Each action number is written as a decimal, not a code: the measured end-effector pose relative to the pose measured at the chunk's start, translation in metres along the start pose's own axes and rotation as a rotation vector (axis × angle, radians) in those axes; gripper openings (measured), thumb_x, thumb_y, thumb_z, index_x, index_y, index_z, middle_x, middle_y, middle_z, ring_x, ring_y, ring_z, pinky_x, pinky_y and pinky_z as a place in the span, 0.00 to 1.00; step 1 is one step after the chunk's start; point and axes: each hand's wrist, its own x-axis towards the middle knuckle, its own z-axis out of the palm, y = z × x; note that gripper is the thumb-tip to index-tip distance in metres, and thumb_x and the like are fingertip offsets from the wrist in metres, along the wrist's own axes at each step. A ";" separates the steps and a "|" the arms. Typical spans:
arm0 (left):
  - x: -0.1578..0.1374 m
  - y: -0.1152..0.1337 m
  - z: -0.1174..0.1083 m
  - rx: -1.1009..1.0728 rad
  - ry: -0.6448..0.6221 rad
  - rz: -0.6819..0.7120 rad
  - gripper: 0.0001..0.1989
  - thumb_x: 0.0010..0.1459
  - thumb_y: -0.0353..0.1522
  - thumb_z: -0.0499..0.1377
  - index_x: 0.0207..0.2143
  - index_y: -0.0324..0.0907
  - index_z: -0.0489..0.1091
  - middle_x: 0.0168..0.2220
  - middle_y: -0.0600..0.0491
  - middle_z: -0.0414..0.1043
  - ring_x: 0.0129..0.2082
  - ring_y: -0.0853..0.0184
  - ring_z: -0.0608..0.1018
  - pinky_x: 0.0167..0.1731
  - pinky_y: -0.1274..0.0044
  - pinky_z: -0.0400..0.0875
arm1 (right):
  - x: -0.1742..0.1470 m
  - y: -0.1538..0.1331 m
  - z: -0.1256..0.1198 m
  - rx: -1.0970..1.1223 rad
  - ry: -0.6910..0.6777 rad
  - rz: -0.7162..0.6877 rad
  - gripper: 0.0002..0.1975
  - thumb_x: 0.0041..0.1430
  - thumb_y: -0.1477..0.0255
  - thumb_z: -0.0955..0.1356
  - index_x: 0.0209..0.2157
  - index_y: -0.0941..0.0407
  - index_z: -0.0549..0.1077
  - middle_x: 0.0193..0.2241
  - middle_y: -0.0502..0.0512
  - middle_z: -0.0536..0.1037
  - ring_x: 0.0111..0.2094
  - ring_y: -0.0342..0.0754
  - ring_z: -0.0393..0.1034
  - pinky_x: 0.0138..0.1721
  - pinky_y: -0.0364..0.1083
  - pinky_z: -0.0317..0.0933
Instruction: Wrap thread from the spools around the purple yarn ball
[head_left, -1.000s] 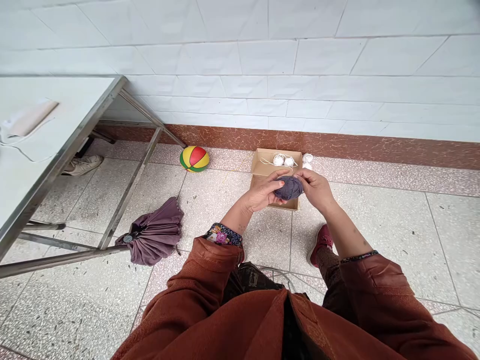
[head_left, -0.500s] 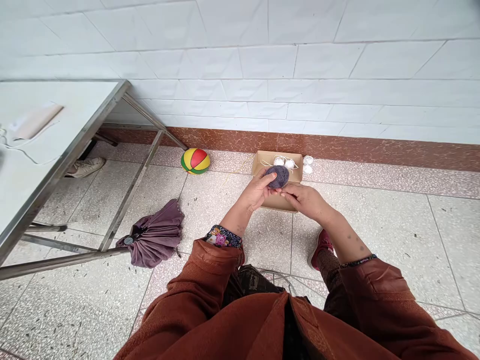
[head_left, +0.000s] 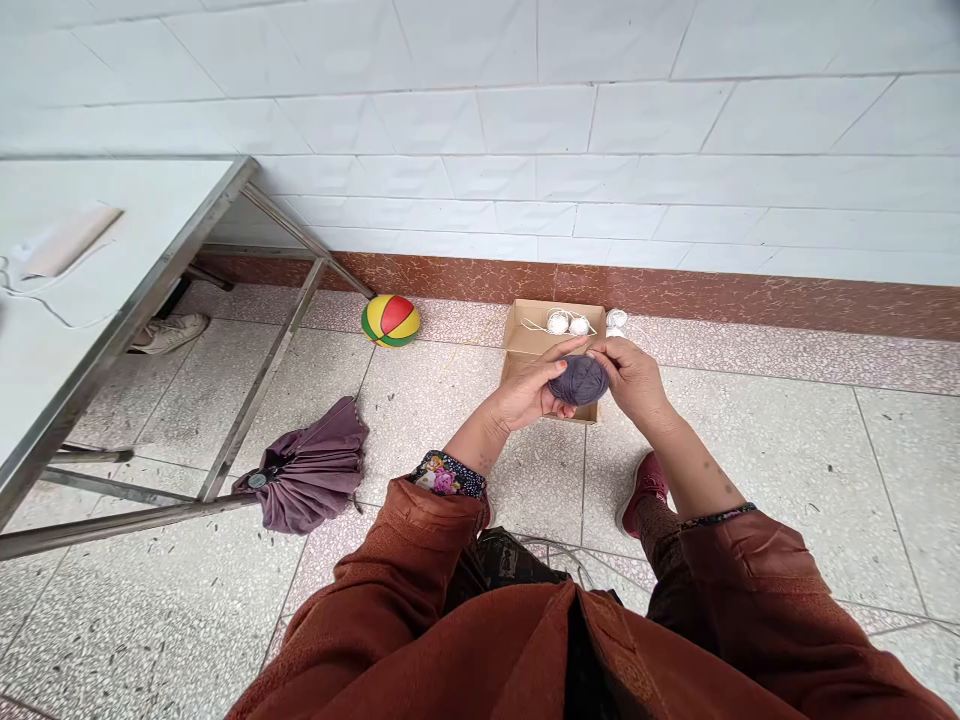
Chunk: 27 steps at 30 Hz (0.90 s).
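Note:
My left hand [head_left: 525, 392] cradles a dark purple-grey ball of yarn [head_left: 579, 381], thumb on its near left side and fingers curled underneath. At the ball's upper right edge, my right hand [head_left: 634, 378] has its thumb and fingers pinched together on the yarn; a separate strand between them is too small to make out. Below both hands a shallow cardboard box [head_left: 513, 335] rests on the floor, partly covered by them. Inside it, near the wall, lie two white balls of yarn [head_left: 568, 323] with loose white strands. More white yarn [head_left: 616, 318] sits just right of the box.
A yellow, red and green ball [head_left: 391, 320] lies by the wall. A folded purple umbrella [head_left: 315, 470] is beside the metal-framed table [head_left: 150, 270] on the left. Under that table another person's shoe [head_left: 171, 333] shows. A tiled wall [head_left: 480, 180] closes off the far side.
The ball of yarn has shifted right and slightly toward me and is turned. My right hand has moved from below the ball up to its right side.

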 end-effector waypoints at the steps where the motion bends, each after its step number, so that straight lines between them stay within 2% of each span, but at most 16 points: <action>1: 0.001 0.000 0.000 -0.051 0.003 0.014 0.33 0.61 0.48 0.68 0.67 0.50 0.73 0.54 0.45 0.80 0.30 0.70 0.77 0.28 0.76 0.71 | -0.001 0.001 0.002 0.003 0.006 0.006 0.12 0.73 0.62 0.67 0.36 0.50 0.80 0.35 0.56 0.83 0.39 0.56 0.77 0.45 0.53 0.71; 4: 0.000 0.003 0.000 -0.149 0.041 0.053 0.32 0.60 0.47 0.69 0.64 0.47 0.75 0.51 0.46 0.81 0.32 0.69 0.79 0.30 0.76 0.72 | -0.003 0.005 0.007 -0.012 0.005 0.025 0.11 0.72 0.63 0.67 0.36 0.50 0.79 0.35 0.57 0.83 0.38 0.55 0.76 0.43 0.52 0.70; 8: -0.001 0.006 -0.004 -0.153 0.082 0.065 0.35 0.53 0.36 0.72 0.64 0.46 0.72 0.49 0.46 0.82 0.34 0.68 0.81 0.37 0.74 0.74 | -0.005 0.010 0.010 -0.061 -0.028 0.021 0.09 0.71 0.65 0.66 0.37 0.50 0.78 0.35 0.57 0.82 0.40 0.56 0.75 0.42 0.51 0.69; 10: -0.001 0.006 -0.006 -0.130 0.115 0.074 0.35 0.52 0.34 0.71 0.63 0.46 0.70 0.48 0.48 0.83 0.34 0.68 0.81 0.39 0.73 0.75 | -0.006 0.011 0.011 -0.084 -0.061 0.018 0.09 0.71 0.66 0.66 0.37 0.51 0.77 0.35 0.58 0.82 0.40 0.56 0.75 0.42 0.51 0.69; 14: 0.003 0.005 -0.008 -0.044 0.222 0.113 0.34 0.53 0.34 0.71 0.62 0.45 0.67 0.43 0.52 0.82 0.31 0.69 0.82 0.40 0.73 0.75 | -0.007 0.003 0.008 -0.100 -0.202 0.012 0.07 0.71 0.67 0.67 0.39 0.52 0.77 0.36 0.58 0.83 0.40 0.56 0.76 0.42 0.52 0.69; 19: 0.006 0.004 -0.006 0.187 0.370 0.170 0.29 0.53 0.34 0.70 0.57 0.44 0.70 0.39 0.54 0.79 0.29 0.71 0.77 0.35 0.75 0.71 | -0.007 -0.026 -0.003 0.078 -0.446 -0.082 0.09 0.73 0.66 0.68 0.42 0.50 0.82 0.38 0.53 0.85 0.39 0.51 0.78 0.44 0.50 0.71; 21: 0.005 0.005 -0.005 0.316 0.395 0.182 0.26 0.52 0.32 0.70 0.54 0.44 0.72 0.39 0.54 0.77 0.32 0.71 0.76 0.35 0.76 0.71 | -0.005 -0.035 -0.008 0.142 -0.422 -0.081 0.11 0.74 0.62 0.69 0.42 0.49 0.83 0.37 0.53 0.85 0.38 0.51 0.77 0.43 0.50 0.71; 23: 0.003 0.005 -0.004 0.393 0.376 0.155 0.25 0.51 0.32 0.71 0.52 0.44 0.74 0.41 0.53 0.77 0.35 0.69 0.76 0.36 0.76 0.71 | -0.002 -0.038 -0.012 0.164 -0.313 -0.063 0.12 0.75 0.60 0.69 0.41 0.49 0.83 0.38 0.54 0.84 0.39 0.51 0.77 0.45 0.51 0.72; 27: -0.003 0.006 -0.001 0.302 0.192 0.082 0.32 0.51 0.38 0.74 0.58 0.48 0.74 0.51 0.48 0.78 0.43 0.62 0.80 0.37 0.74 0.75 | 0.002 -0.025 -0.013 0.114 -0.087 -0.014 0.13 0.74 0.58 0.70 0.37 0.49 0.81 0.37 0.55 0.83 0.41 0.54 0.77 0.48 0.54 0.72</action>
